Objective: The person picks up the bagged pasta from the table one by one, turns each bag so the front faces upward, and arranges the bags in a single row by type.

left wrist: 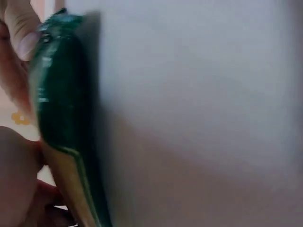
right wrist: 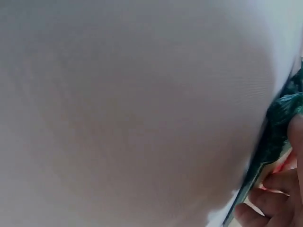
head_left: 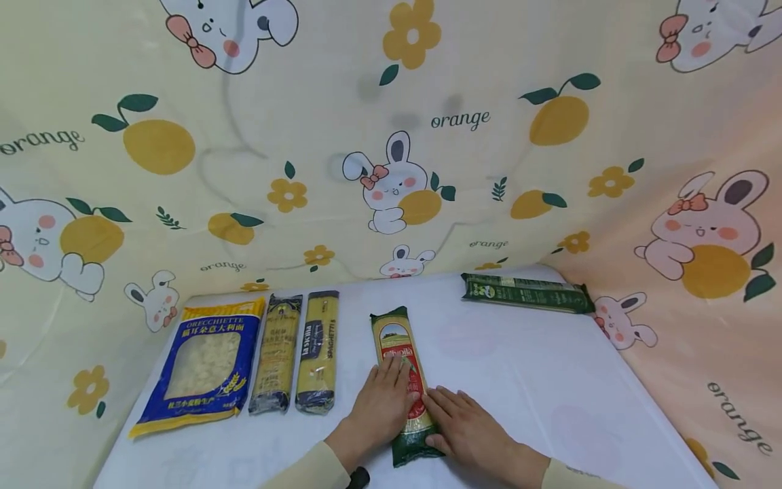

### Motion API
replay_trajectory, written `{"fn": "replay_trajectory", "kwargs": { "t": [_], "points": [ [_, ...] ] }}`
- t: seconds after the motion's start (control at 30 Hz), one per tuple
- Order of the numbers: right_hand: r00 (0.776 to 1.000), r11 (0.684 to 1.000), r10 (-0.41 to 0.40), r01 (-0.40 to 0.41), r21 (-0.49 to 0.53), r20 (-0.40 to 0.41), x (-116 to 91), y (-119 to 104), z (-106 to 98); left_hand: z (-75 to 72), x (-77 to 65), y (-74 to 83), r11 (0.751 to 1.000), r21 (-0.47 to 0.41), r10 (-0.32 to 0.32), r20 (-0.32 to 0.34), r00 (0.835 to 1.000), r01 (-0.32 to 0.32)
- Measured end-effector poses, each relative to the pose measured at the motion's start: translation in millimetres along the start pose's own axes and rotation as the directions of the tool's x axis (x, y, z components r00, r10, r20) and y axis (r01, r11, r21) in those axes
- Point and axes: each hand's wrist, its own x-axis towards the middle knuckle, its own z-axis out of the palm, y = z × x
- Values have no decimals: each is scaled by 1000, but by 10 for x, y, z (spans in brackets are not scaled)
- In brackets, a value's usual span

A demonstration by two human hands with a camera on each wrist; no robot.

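Note:
A red, gold and green pasta packet (head_left: 397,333) lies on the white table in front of me, its printed face up. My left hand (head_left: 381,401) lies across the middle of this packet, fingers extended over the red label. Against its right edge rests my right hand (head_left: 467,431), fingertips by the label and thumb near the green lower end. The left wrist view shows the packet's green end (left wrist: 64,85) with a thumb touching it. In the right wrist view, the fingers (right wrist: 277,208) sit along the packet's edge, partly cut off by the frame.
To the left stand in a row a blue and yellow orecchiette bag (head_left: 204,363), a gold-brown pasta packet (head_left: 276,356) and a spaghetti packet (head_left: 318,353). A dark green packet (head_left: 528,293) lies at the back right. A patterned cloth (head_left: 342,88) hangs behind the white table (head_left: 525,367).

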Motion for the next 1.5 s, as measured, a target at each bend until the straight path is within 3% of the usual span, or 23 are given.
{"fn": "replay_trajectory", "kwargs": {
  "t": [0.3,0.5,0.7,0.9,1.1,1.5],
  "points": [
    [998,997,-53,51,-63,-19,218,-46,30,41,5,-96,996,29,-81,14,997,80],
    [999,998,-32,33,-48,23,466,-123,59,50,35,-286,992,74,-104,-15,994,105],
    [999,996,-27,29,-86,22,690,-176,139,-20,71,-478,990,70,-127,9,992,126],
    [998,999,-8,11,-46,56,856,-186,125,-75,130,-640,990,72,-120,29,992,118],
    [996,1000,24,-24,-3,88,957,-152,97,-87,204,-735,990,82,-120,48,992,115],
    [993,998,37,-42,42,113,1003,-64,46,-118,254,-783,990,78,-125,81,989,118]
  ]
}}
